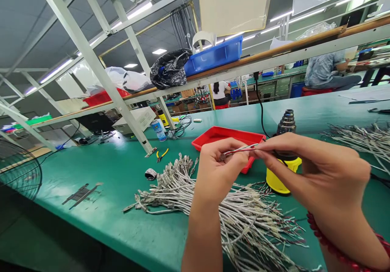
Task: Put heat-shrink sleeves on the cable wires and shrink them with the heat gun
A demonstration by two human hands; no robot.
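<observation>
My left hand [219, 170] and my right hand [319, 174] are both raised over the green bench, pinching the two ends of one thin grey cable [240, 149] with red and white wires. The left fingers close on its connector end, the right fingertips pinch the other end. Below them lies a big heap of the same grey cables [243, 215] spread across the bench. A red bead bracelet [335, 247] circles my right wrist.
A red tray [228, 136] sits just behind my hands, a yellow-based tool with a metal nozzle [284, 154] to its right. More cables [362, 140] lie far right. Yellow pliers [161, 155], a bottle [159, 130], a shelf frame post [122, 105] and a fan guard [18, 170] stand left. People sit at far benches.
</observation>
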